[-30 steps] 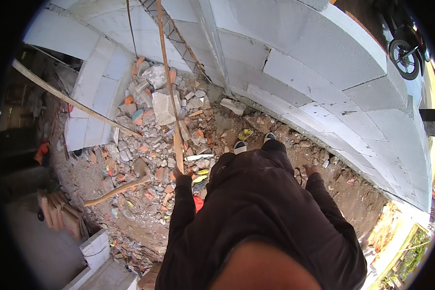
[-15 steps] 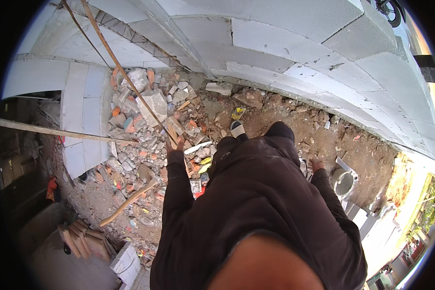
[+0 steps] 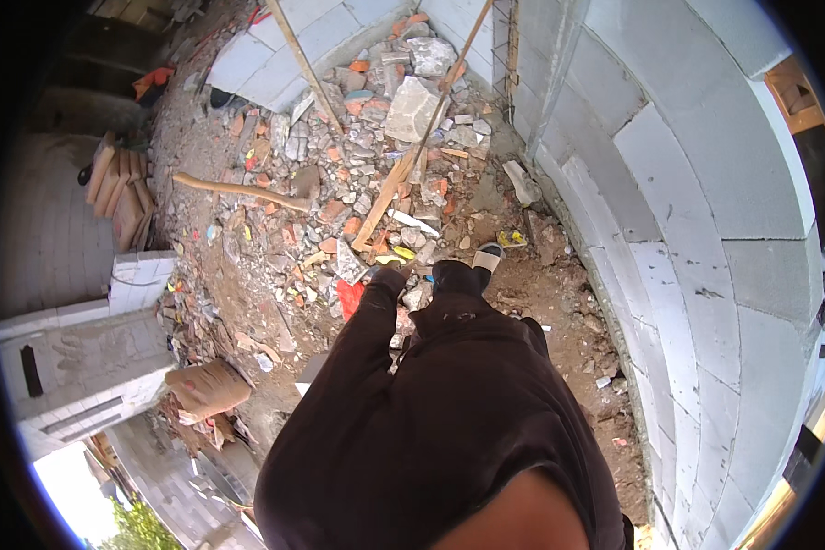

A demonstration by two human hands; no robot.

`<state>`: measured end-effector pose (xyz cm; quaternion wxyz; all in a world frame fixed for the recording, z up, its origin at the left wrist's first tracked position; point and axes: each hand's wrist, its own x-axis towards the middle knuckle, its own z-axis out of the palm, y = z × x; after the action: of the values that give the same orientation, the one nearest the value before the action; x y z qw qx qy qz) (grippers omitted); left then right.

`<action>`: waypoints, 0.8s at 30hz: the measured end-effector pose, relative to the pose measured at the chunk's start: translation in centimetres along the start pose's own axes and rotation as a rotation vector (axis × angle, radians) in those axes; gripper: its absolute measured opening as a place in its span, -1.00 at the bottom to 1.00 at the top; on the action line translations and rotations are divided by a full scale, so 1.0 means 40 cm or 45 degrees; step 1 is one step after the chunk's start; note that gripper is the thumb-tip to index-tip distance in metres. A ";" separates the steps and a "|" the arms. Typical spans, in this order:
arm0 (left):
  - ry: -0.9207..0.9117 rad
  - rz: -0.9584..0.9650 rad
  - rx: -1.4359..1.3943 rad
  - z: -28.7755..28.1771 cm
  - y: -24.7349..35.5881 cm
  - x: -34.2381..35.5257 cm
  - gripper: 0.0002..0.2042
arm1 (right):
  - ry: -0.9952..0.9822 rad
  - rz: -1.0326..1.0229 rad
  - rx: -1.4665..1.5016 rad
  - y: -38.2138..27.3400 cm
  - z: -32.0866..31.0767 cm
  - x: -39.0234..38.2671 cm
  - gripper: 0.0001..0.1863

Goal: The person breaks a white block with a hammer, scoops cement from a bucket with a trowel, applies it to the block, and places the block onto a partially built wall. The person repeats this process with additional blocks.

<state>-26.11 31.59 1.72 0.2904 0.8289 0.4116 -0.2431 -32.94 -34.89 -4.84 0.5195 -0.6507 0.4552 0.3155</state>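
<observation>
My left arm reaches down in its dark sleeve to the edge of the rubble. Only a sliver of my left hand (image 3: pixel 404 271) shows past the cuff, and its fingers cannot be made out. Nearest to it are a yellow scrap (image 3: pixel 390 259), a grey broken block (image 3: pixel 349 263) and a red piece (image 3: pixel 349 299). A flat wooden board (image 3: pixel 382 203) lies on the rubble just beyond, and a long thin pole (image 3: pixel 452 78) slants up from its far end. My right hand is hidden behind my body.
Broken bricks and concrete (image 3: pixel 412 110) heap up ahead. A curved stick (image 3: pixel 243 191) and another pole (image 3: pixel 304 64) rest at the left. A grey block wall (image 3: pixel 669 229) runs along the right. Brown sacks (image 3: pixel 207 390) and a low block wall (image 3: pixel 142 280) stand left.
The view has swung left, and the bucket at the right is out of sight. My left hand has come away from the thin pole's lower end. My right hand has gone from view.
</observation>
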 end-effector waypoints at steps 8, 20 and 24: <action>0.060 -0.120 -0.430 0.308 -0.268 -0.435 -0.49 | -0.052 -0.253 -0.714 -0.324 -0.163 0.169 -0.55; 0.162 -0.829 -0.593 0.608 -0.425 -0.819 -0.39 | -0.375 -0.232 -0.813 -0.455 0.076 0.126 -0.59; 0.173 -0.815 -0.669 0.517 -0.362 -0.816 -0.42 | -0.434 -0.348 -0.827 -0.435 0.099 0.048 -0.69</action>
<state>-59.15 6.98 3.86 0.3738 0.5710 0.7148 -0.1527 -15.95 -30.78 -0.83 0.3920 -0.7742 0.1481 0.4744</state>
